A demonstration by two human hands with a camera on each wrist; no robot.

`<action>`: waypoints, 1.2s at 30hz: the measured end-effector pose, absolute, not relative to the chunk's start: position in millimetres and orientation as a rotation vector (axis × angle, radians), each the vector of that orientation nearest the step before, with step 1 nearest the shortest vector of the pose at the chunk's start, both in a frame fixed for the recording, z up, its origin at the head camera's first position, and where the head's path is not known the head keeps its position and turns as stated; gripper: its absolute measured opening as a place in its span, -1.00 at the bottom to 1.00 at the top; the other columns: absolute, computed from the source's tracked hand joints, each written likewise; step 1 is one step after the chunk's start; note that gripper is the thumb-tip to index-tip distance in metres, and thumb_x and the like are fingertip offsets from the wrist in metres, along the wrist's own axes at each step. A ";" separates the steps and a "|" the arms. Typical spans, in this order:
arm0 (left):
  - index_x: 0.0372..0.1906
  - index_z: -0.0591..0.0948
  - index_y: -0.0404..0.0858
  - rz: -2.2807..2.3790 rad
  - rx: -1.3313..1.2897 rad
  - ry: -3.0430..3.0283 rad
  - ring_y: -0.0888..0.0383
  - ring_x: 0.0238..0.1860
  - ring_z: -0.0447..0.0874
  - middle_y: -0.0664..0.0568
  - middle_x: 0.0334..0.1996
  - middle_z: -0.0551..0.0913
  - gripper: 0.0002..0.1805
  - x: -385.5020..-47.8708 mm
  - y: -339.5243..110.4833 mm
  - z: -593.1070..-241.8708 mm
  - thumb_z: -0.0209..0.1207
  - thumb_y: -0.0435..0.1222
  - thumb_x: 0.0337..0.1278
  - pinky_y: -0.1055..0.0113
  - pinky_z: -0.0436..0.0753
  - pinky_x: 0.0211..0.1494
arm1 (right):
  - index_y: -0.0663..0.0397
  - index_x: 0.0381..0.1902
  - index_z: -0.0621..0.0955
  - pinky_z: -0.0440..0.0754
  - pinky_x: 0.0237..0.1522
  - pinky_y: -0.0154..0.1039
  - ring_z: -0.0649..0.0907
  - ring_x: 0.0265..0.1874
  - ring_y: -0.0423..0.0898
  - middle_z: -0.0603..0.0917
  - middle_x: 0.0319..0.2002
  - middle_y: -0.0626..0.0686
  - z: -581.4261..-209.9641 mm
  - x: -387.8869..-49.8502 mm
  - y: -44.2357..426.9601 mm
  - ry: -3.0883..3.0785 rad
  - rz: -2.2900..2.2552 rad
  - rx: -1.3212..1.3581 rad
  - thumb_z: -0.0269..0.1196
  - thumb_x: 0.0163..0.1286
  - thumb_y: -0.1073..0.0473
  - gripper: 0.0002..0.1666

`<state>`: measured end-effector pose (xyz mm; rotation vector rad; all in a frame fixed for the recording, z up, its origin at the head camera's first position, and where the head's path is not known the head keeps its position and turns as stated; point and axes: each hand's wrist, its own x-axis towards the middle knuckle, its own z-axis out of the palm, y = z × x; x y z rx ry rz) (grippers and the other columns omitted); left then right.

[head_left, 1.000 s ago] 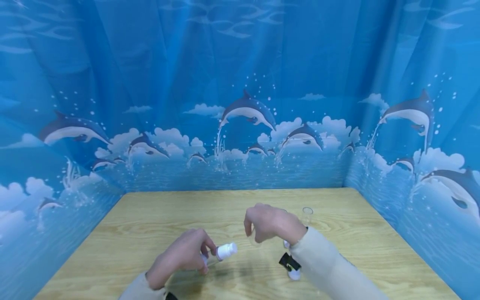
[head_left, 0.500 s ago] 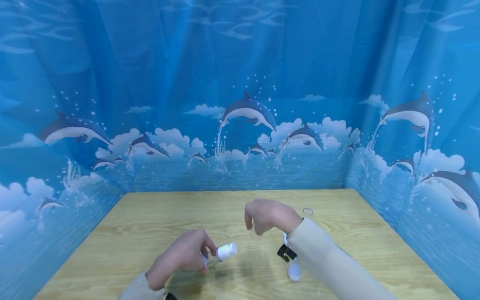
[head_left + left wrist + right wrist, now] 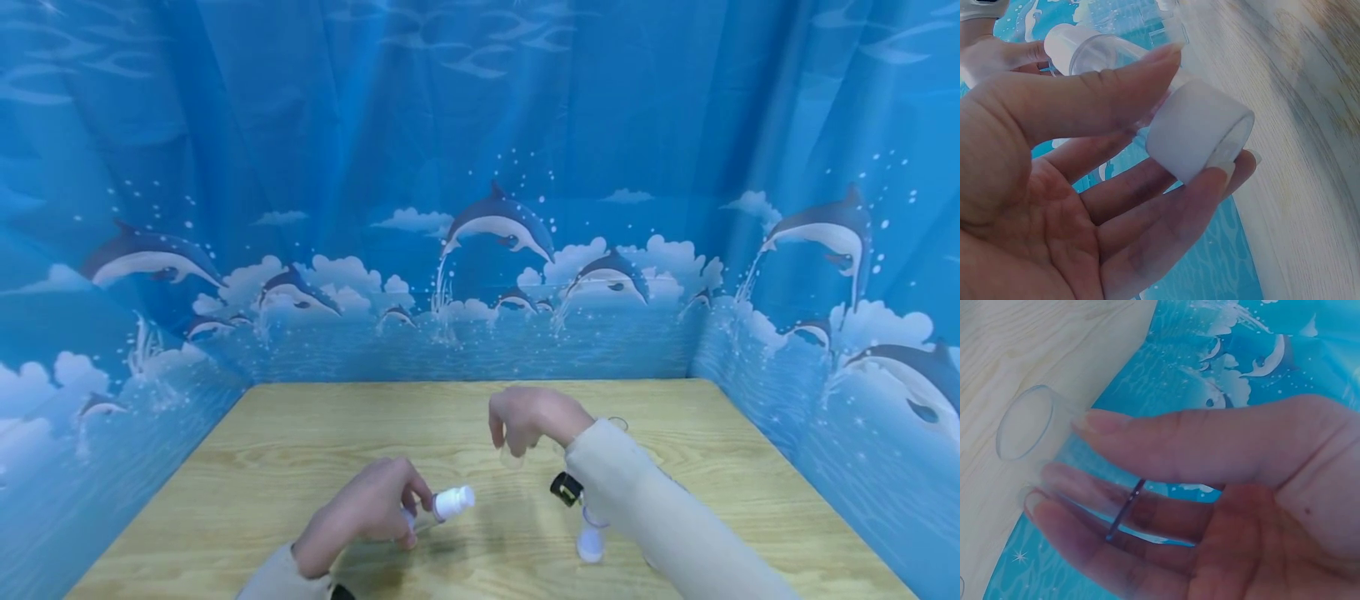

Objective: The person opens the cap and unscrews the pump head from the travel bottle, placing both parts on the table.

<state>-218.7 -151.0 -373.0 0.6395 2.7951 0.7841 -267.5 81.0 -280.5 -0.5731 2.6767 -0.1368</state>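
My left hand (image 3: pixel 375 504) holds a slim clear bottle (image 3: pixel 452 502) with white ends, tilted just above the table. In the left wrist view, thumb and fingers pinch the bottle near its white base (image 3: pixel 1194 131); its other white end points away. My right hand (image 3: pixel 534 417) is raised farther forward and to the right, apart from the bottle. Its thumb and fingers grip a clear hollow cylinder (image 3: pixel 1029 425), which looks like a bottle's cap; only its faint outline shows in the head view.
A second white-and-clear bottle (image 3: pixel 590 543) is on the wooden table (image 3: pixel 322 425), partly behind the right sleeve. A clear round rim (image 3: pixel 618 422) shows behind the right forearm. A blue dolphin-print curtain (image 3: pixel 480 333) encloses the table's back and sides.
My right hand has moved forward, away from me, carrying the clear cylinder. Its sleeve now covers more of the round rim at the back. My left hand and the bottle have stayed put.
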 end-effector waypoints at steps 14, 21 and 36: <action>-0.31 0.82 -0.13 0.795 0.599 2.760 0.12 -0.35 0.68 0.01 -0.39 0.79 -0.56 -220.1 -151.3 -371.4 0.57 -0.56 -0.49 0.15 0.67 -0.28 | -0.13 -0.35 0.74 0.52 -0.55 -0.37 0.54 -0.58 -0.19 0.70 0.01 -0.02 -286.3 -301.1 84.2 2.654 -0.186 -0.483 0.39 0.27 0.41 -0.74; -0.30 0.82 -0.13 0.796 0.583 2.751 0.12 -0.35 0.67 0.03 -0.40 0.78 -0.56 -220.2 -150.9 -371.2 0.56 -0.56 -0.47 0.12 0.69 -0.26 | -0.11 -0.38 0.71 0.57 -0.53 -0.37 0.63 -0.53 -0.18 0.69 -0.14 -0.05 -295.7 -317.4 88.5 2.675 -0.174 -0.402 0.40 0.26 0.40 -0.75; -0.30 0.82 -0.14 0.785 0.591 2.764 0.16 -0.37 0.66 0.03 -0.41 0.79 -0.56 -220.2 -150.8 -371.8 0.57 -0.54 -0.50 0.13 0.69 -0.25 | -0.02 -0.23 0.72 0.54 -0.56 -0.38 0.55 -0.60 -0.21 0.68 0.02 0.03 -314.8 -343.7 93.6 2.675 -0.218 -0.330 0.25 0.22 0.54 -0.64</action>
